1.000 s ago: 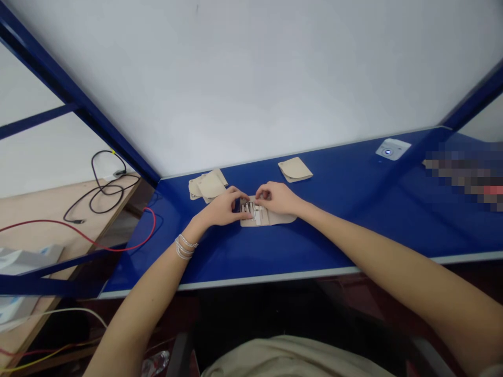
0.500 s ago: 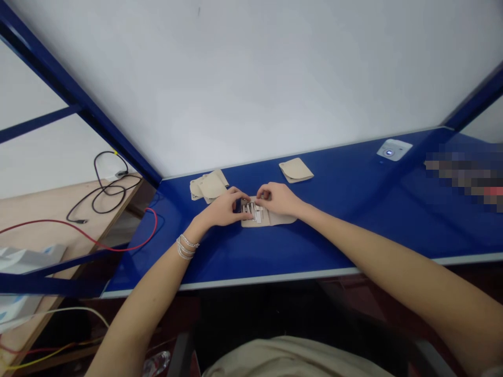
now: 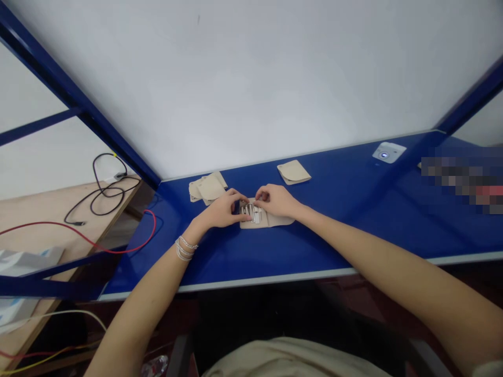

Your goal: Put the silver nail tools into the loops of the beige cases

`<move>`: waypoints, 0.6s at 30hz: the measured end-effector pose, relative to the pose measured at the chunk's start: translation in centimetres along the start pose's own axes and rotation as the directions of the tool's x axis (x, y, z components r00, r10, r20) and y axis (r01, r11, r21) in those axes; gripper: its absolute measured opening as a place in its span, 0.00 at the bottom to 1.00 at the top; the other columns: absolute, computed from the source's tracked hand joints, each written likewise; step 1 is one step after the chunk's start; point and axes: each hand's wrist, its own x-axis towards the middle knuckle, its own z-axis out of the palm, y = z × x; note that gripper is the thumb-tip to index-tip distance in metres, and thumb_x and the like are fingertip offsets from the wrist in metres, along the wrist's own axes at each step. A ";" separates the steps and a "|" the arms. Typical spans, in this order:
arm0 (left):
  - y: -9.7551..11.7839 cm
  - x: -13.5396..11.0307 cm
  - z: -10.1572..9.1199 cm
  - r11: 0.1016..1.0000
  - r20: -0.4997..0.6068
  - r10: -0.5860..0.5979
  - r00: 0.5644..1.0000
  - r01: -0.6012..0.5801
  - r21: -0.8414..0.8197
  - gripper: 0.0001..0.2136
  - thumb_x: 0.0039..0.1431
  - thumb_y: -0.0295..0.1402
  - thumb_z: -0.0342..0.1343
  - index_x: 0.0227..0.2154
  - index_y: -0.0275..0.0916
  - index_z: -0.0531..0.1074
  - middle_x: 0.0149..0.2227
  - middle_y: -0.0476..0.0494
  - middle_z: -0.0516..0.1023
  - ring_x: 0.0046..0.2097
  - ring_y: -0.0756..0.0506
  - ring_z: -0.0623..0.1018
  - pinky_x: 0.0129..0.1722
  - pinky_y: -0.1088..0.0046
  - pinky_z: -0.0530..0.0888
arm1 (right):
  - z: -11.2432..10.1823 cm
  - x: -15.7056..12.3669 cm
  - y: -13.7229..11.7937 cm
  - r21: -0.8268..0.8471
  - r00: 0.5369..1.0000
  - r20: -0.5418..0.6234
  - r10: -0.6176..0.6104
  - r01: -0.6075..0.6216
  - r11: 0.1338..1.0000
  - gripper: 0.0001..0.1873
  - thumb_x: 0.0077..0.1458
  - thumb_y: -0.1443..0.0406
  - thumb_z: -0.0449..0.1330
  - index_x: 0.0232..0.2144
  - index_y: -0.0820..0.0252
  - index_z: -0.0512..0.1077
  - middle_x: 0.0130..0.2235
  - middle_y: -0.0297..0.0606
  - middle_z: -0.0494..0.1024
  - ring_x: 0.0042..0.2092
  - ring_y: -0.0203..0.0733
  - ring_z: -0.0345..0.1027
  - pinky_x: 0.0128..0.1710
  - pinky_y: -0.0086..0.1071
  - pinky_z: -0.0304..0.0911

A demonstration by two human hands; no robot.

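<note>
An open beige pouch [image 3: 271, 221] lies flat on the blue table [image 3: 322, 235], with several small metal tools [image 3: 251, 213] lined up inside it. My left hand [image 3: 222, 209] rests on the pouch's left edge, its thumb and fingers curled and pressing on the tools. My right hand [image 3: 277, 200] sits on the pouch's upper part, fingertips pinched together over the top of the tools. What its fingertips grip is too small to make out.
A pile of closed beige pouches [image 3: 206, 187] lies at the back left of the table, and a single one [image 3: 294, 172] at the back middle. A small white device [image 3: 384, 152] sits far right. Black and red cables [image 3: 106, 193] lie on a wooden bench to the left.
Both hands stay on the pouch with only slight finger movement. The view has shifted a little.
</note>
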 end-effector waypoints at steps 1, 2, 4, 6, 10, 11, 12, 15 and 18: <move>0.0 0.0 0.0 1.000 0.000 0.000 1.000 0.000 0.001 0.28 0.52 0.54 0.62 0.50 0.40 0.73 0.50 0.39 0.68 0.33 0.48 0.71 0.41 0.62 0.74 | 0.0 0.0 0.0 0.001 1.000 0.002 0.000 0.000 1.000 0.10 0.54 0.59 0.63 0.35 0.60 0.78 0.33 0.37 0.77 0.36 0.38 0.68 0.37 0.29 0.59; 0.1 0.0 0.0 1.000 -0.001 0.000 1.000 0.000 0.000 0.28 0.52 0.54 0.62 0.50 0.40 0.73 0.50 0.39 0.68 0.33 0.48 0.71 0.41 0.62 0.74 | 0.0 0.0 0.0 0.001 1.000 0.007 -0.001 0.001 1.000 0.11 0.54 0.59 0.63 0.35 0.60 0.78 0.33 0.37 0.77 0.36 0.38 0.68 0.37 0.29 0.59; 0.1 0.0 -0.1 1.000 0.000 -0.004 1.000 0.004 -0.004 0.28 0.52 0.54 0.62 0.50 0.40 0.73 0.50 0.39 0.68 0.33 0.48 0.71 0.41 0.62 0.75 | -0.1 -0.1 -0.1 -0.001 1.000 0.016 -0.006 0.006 1.000 0.12 0.54 0.58 0.63 0.36 0.60 0.78 0.34 0.37 0.77 0.36 0.38 0.68 0.37 0.30 0.59; 0.2 0.0 -0.1 1.000 -0.001 -0.007 1.000 0.007 -0.007 0.28 0.52 0.54 0.62 0.49 0.40 0.73 0.49 0.39 0.68 0.33 0.48 0.71 0.40 0.62 0.75 | -0.1 -0.1 -0.1 -0.007 1.000 0.023 -0.009 0.009 1.000 0.12 0.53 0.58 0.64 0.36 0.60 0.78 0.34 0.37 0.77 0.36 0.38 0.69 0.37 0.30 0.59; 0.1 0.0 -0.1 1.000 0.000 -0.015 1.000 0.015 -0.011 0.28 0.52 0.53 0.62 0.50 0.40 0.73 0.50 0.39 0.68 0.33 0.48 0.71 0.40 0.62 0.75 | -0.3 0.0 -0.1 -0.007 1.000 0.022 0.002 -0.002 1.000 0.13 0.54 0.58 0.63 0.37 0.59 0.80 0.35 0.39 0.78 0.37 0.39 0.70 0.38 0.30 0.61; 0.1 -0.1 -0.1 1.000 0.000 -0.016 1.000 0.016 -0.014 0.28 0.52 0.53 0.62 0.50 0.40 0.73 0.50 0.39 0.68 0.33 0.48 0.71 0.40 0.62 0.75 | -0.3 0.0 -0.1 -0.001 1.000 0.028 0.002 -0.002 1.000 0.14 0.54 0.58 0.63 0.38 0.59 0.80 0.36 0.39 0.79 0.38 0.40 0.70 0.38 0.31 0.61; 0.1 -0.1 -0.1 1.000 0.000 -0.015 1.000 0.015 -0.016 0.28 0.52 0.53 0.62 0.50 0.40 0.73 0.50 0.39 0.68 0.33 0.48 0.71 0.40 0.62 0.75 | -0.4 0.0 0.0 0.005 0.999 0.037 0.002 -0.002 1.000 0.15 0.54 0.57 0.63 0.39 0.59 0.81 0.37 0.40 0.80 0.38 0.40 0.71 0.39 0.31 0.62; 0.2 -0.1 -0.2 1.000 -0.002 -0.012 1.000 0.012 -0.016 0.28 0.52 0.53 0.63 0.49 0.40 0.73 0.49 0.39 0.68 0.33 0.48 0.71 0.40 0.63 0.74 | -0.5 0.0 0.2 0.027 0.998 0.066 -0.002 0.001 1.000 0.18 0.53 0.56 0.63 0.43 0.59 0.81 0.38 0.41 0.81 0.38 0.41 0.72 0.39 0.31 0.63; 0.4 -0.1 -0.2 1.000 0.000 -0.018 1.000 0.018 -0.016 0.28 0.51 0.53 0.63 0.49 0.39 0.73 0.49 0.39 0.68 0.32 0.48 0.71 0.39 0.63 0.74 | -0.6 0.0 0.4 0.041 0.998 0.065 -0.027 0.024 0.999 0.19 0.51 0.56 0.64 0.43 0.59 0.82 0.38 0.41 0.81 0.37 0.41 0.72 0.38 0.30 0.64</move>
